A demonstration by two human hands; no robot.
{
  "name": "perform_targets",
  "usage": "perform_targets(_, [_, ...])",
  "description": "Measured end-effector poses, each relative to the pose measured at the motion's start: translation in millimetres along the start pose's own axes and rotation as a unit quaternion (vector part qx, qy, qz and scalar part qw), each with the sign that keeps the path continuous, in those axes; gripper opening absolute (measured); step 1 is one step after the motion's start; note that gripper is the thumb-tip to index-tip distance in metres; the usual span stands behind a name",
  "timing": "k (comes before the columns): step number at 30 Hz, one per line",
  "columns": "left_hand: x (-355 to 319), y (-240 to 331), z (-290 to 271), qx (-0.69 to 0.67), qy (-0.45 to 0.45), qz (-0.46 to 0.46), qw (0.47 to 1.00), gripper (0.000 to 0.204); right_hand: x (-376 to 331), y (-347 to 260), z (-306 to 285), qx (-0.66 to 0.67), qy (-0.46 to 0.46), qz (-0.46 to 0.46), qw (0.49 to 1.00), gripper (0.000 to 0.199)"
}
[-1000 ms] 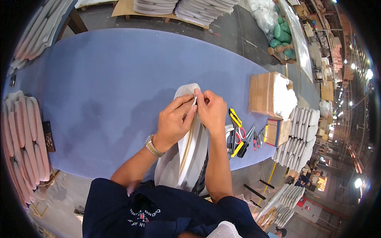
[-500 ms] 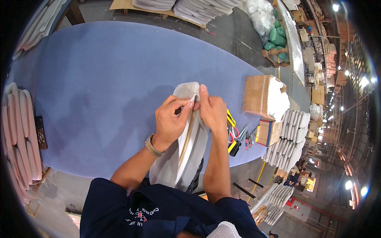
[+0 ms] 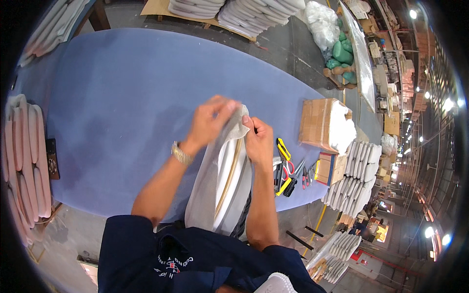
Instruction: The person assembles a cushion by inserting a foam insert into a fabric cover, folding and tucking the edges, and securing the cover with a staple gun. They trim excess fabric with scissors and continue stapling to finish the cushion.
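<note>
Right hand (image 3: 260, 141) has thumb and fingers closed, pinching the edge of a light grey fabric piece (image 3: 209, 180) near its far end; left hand (image 3: 207, 124) blurred at the same end, fingers curled, cannot tell if gripping. Piece runs from the fingertips back toward the person's body, slit open below the fingers, tan strip (image 3: 227, 180) along the opening. Surface under the fingers is a wide blue table (image 3: 122, 97), bare to the left of and beyond the left fingers. Right of the right fingers: yellow cutter (image 3: 284, 149), red-handled scissors (image 3: 289, 168), more hand tools close by; further right, cardboard box (image 3: 313, 122) with white stuffing (image 3: 343, 128). Far left of the fingers, stack of pinkish padded pieces (image 3: 27, 161) beside a dark flat object (image 3: 52, 158). Room beyond the fingers: grey floor (image 3: 288, 49), pale stacks (image 3: 264, 14) past the table edge, green bags (image 3: 343, 51) ahead and right, more padded stacks (image 3: 361, 161) off right, lit ceiling lamps (image 3: 448, 104) at far right
</note>
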State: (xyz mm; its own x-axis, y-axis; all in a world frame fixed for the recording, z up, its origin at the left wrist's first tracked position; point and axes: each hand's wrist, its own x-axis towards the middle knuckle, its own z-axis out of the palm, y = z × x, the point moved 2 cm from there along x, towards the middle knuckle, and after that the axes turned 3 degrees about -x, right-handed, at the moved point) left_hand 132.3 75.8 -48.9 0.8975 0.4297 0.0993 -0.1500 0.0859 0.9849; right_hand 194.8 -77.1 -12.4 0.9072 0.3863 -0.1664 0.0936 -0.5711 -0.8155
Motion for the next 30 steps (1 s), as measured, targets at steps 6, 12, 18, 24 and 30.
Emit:
perform_targets(6, [71, -57, 25, -0.088, -0.175, -0.062, 0.979, 0.059, -16, -2, 15, 0.159, 0.047, 0.01, 0.986, 0.038])
perform_targets(12, [64, -44, 31, -0.02, -0.277, -0.125, 0.953, 0.063, -23, 6, 31, 0.244, 0.131, -0.023, 0.96, 0.034])
perform_targets(18, [57, -28, 5, 0.106, -0.253, -0.134, 0.952, 0.061, -28, -3, 48, 0.233, 0.117, -0.044, 0.964, 0.036])
perform_targets(24, [37, -16, -7, 0.064, -0.178, -0.156, 0.969, 0.053, -33, 2, 62, 0.244, 0.096, -0.061, 0.963, 0.04])
perform_targets(30, [-29, -8, -23, 0.052, -0.084, -0.022, 0.995, 0.069, -12, 14, 77, 0.22, 0.089, -0.089, 0.967, 0.037])
